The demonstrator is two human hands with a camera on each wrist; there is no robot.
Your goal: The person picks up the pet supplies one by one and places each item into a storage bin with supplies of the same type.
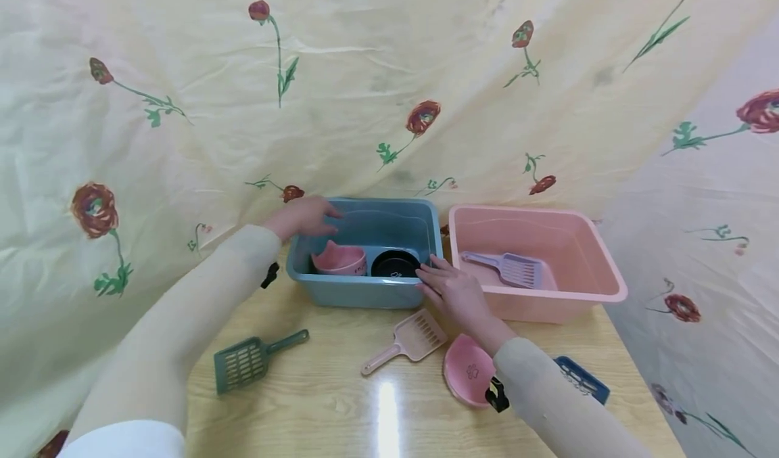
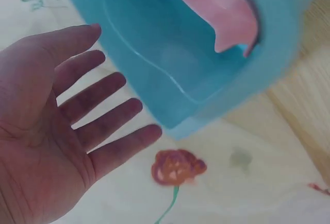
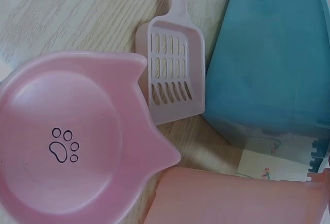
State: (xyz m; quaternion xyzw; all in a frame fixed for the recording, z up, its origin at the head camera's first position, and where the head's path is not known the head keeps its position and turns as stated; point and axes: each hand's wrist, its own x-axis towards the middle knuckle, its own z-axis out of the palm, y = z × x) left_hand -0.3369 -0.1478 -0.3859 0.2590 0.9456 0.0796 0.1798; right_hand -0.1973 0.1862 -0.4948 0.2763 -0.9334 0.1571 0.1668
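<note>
A blue plastic bin (image 1: 365, 294) stands at the back of the table, holding a pink cat-eared bowl (image 1: 347, 260) and a black bowl (image 1: 394, 266). My left hand (image 1: 308, 216) hovers by the bin's left rear rim; in the left wrist view its fingers (image 2: 98, 92) are spread and the palm is bare. At the bin's right front corner, the extended fingers of my right hand (image 1: 453, 290) lie over the rim. Below that hand are a pale pink litter scoop (image 1: 420, 336) and another pink cat-eared bowl (image 3: 62, 131) with a paw print.
Right beside the blue bin stands a pink bin (image 1: 535, 302) with a lilac slotted scoop (image 1: 520, 270) inside. A green scoop (image 1: 240, 365) lies front left, a navy scoop (image 1: 585, 379) near the right edge, partly behind my right sleeve. Flowered cloth (image 1: 341, 133) hangs behind.
</note>
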